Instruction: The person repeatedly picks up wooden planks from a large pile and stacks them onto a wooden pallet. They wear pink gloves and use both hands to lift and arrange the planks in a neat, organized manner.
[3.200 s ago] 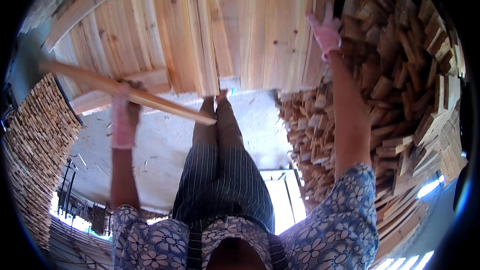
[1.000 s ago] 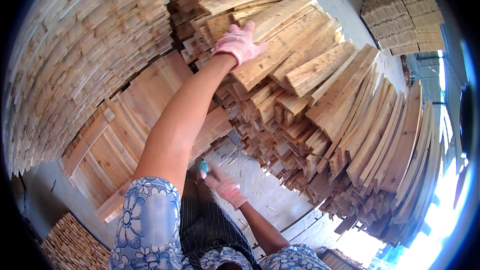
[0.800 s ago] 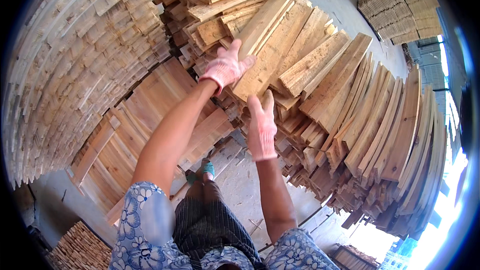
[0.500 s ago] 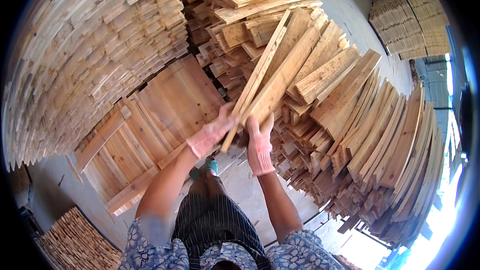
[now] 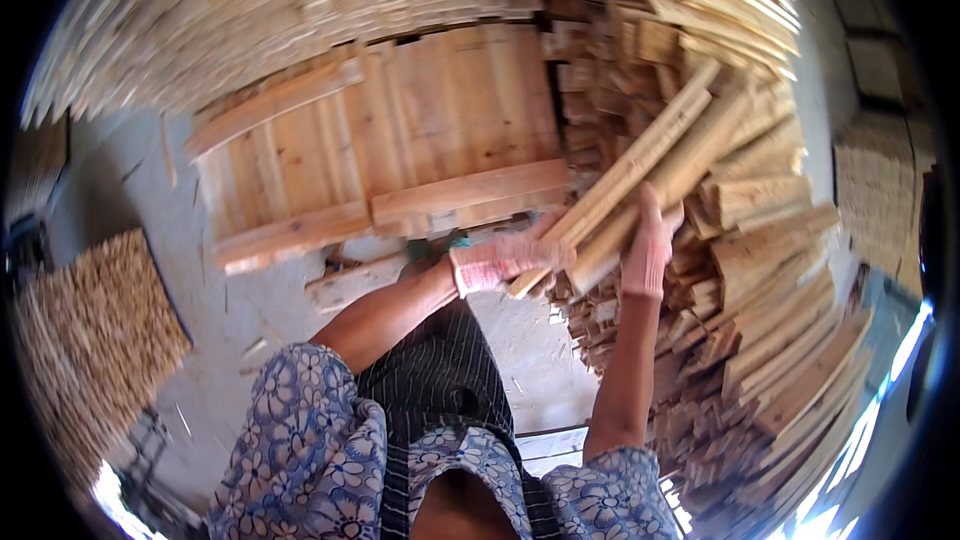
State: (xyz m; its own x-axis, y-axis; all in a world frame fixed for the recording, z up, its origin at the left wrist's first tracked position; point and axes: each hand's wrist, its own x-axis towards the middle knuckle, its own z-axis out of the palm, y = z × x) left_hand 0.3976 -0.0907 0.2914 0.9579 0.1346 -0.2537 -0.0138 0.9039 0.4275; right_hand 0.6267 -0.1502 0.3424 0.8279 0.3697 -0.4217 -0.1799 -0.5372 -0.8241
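Observation:
My left hand (image 5: 508, 258), in a pale pink glove, is closed on the near end of a narrow wooden plank (image 5: 635, 162). My right hand (image 5: 648, 252), gloved alike, grips a wider wooden board (image 5: 690, 155) lying alongside the plank. Both pieces slant up to the right, their far ends over a big stack of loose boards (image 5: 765, 270). Some of my fingers are hidden behind the wood, and motion blurs the left hand. To the left of the held pieces is a low platform of planks (image 5: 450, 105), with separate boards (image 5: 470, 190) along its near edge.
A tall wall of stacked planks (image 5: 300, 20) stands behind the platform. A bundle of thin sticks (image 5: 100, 330) sits at the left, and more stacked wood (image 5: 880, 205) at the far right. Wood scraps lie on the grey concrete floor (image 5: 225, 310).
My view has turned to the right, so the platform and stacks appear shifted and rotated. Both hands still hold the same pieces, now further right in the picture.

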